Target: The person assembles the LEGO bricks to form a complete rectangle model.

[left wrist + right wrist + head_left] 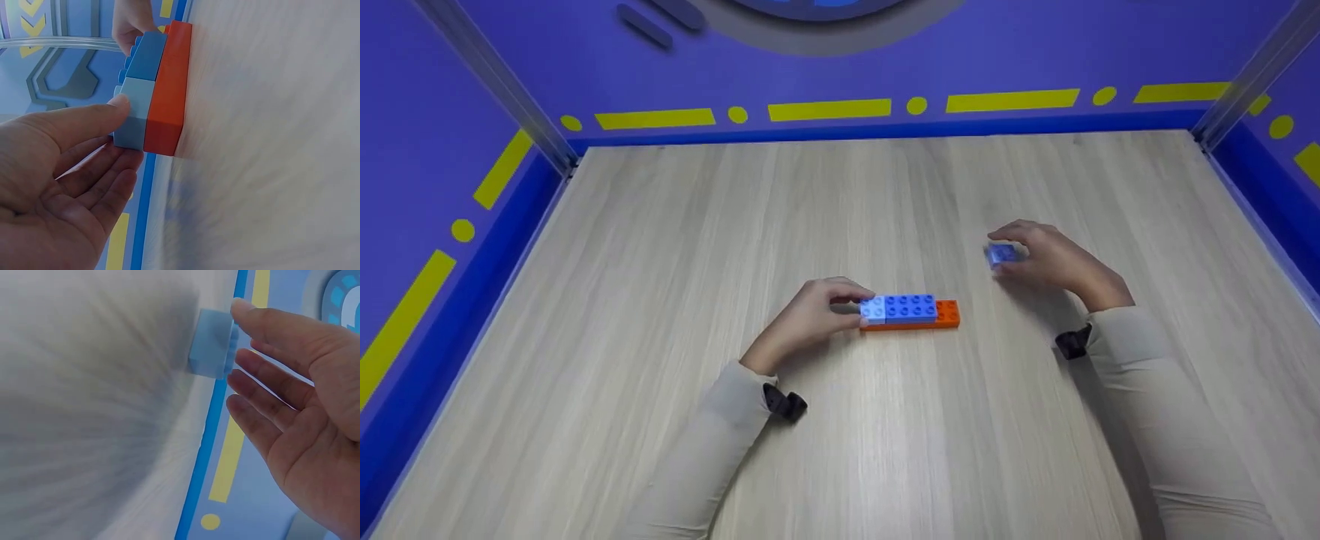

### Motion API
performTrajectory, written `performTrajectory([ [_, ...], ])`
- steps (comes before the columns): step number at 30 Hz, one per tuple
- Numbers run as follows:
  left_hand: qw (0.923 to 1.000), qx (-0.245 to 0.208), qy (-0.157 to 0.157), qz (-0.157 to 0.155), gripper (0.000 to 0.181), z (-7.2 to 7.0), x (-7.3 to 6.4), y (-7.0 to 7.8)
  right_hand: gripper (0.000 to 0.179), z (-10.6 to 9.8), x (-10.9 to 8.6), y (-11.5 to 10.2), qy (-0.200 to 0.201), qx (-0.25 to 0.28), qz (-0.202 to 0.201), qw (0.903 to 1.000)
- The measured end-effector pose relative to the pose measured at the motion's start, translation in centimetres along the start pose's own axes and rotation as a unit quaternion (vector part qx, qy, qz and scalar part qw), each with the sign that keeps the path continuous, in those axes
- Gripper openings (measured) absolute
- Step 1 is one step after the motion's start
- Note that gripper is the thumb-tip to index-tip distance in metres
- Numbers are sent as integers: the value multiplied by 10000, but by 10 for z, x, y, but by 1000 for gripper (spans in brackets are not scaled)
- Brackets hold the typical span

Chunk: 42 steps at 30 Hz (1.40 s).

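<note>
A long orange-red toy brick [950, 314] lies on the table with a blue brick [911, 308] and a light blue brick [873, 310] side by side on top. Its right end has bare studs. My left hand [815, 315] pinches the light blue brick at the stack's left end, thumb [121, 104] on its near side. Farther right and back, my right hand [1054, 259] holds a small light blue brick [211, 343] between thumb and fingers, studs toward the palm. That brick is slightly blurred in the head view; its far side is hidden in the right wrist view.
The pale wood-grain table [720, 247] extends around both hands. Purple-blue panels with yellow dashes [829, 110] stand along its back and both sides. Each sleeve has a black wrist mount [785, 403] at the cuff.
</note>
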<state>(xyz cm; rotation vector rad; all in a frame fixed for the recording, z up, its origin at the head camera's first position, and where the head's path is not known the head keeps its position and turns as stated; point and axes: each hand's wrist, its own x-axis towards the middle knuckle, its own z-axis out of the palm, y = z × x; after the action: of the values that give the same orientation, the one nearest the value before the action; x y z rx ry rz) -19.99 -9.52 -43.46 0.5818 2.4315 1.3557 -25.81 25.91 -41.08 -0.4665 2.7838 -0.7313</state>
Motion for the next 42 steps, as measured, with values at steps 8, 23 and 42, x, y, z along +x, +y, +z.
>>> performTrajectory([
  [8,9999,-32,-23,-132,37,1,0,1,51,3,2,6,-77,-96,26,9999],
  [23,9999,49,30,-143,37,1,0,1,40,3,4,13,66,-25,-466,9989],
  [42,10000,2,-17,-85,37,0,0,1,40,4,4,12,103,-11,-530,9985],
])
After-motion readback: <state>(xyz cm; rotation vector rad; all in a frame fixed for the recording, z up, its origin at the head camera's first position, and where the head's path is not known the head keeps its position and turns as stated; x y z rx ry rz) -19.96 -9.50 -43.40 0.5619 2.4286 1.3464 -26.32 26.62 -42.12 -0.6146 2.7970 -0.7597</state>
